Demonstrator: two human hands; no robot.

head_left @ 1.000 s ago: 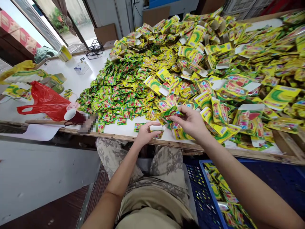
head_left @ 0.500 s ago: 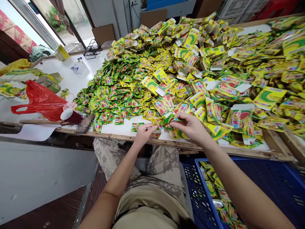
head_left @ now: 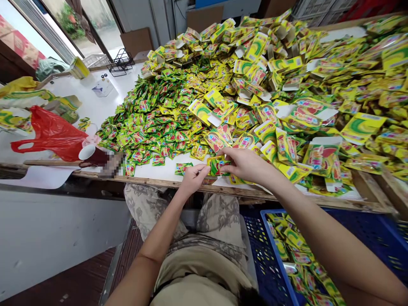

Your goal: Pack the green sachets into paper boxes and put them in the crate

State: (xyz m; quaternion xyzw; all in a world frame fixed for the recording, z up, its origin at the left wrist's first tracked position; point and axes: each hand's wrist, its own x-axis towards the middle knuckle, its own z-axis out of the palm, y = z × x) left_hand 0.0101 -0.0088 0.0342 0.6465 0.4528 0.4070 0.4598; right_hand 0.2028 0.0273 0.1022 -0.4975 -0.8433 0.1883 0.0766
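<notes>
My left hand (head_left: 194, 177) is closed in a pinch on the left edge of a small yellow sachet (head_left: 210, 161), just above the near table edge. From the right, my right hand (head_left: 244, 163) pinches a green sachet (head_left: 218, 166) with a red fruit print, held against the yellow one. Their overlap hides where one ends and the other begins. Beside my left hand, another green sachet (head_left: 182, 168) lies flat on the white tabletop (head_left: 170, 163). Behind both hands spreads a heap of green sachets (head_left: 149, 123), with yellow printed boxes (head_left: 201, 114) lying to its right.
A dark red mug (head_left: 95, 155) and a red plastic bag (head_left: 57, 136) stand at the left. At lower right, a blue crate (head_left: 276, 263) holds several yellow packs. A wooden strip (head_left: 159, 182) borders the table. A black wire rack (head_left: 120, 63) stands farther back.
My right hand has moved left with the green sachet, bringing it up to the yellow sachet in my left hand. The left hand has stayed nearly in place.
</notes>
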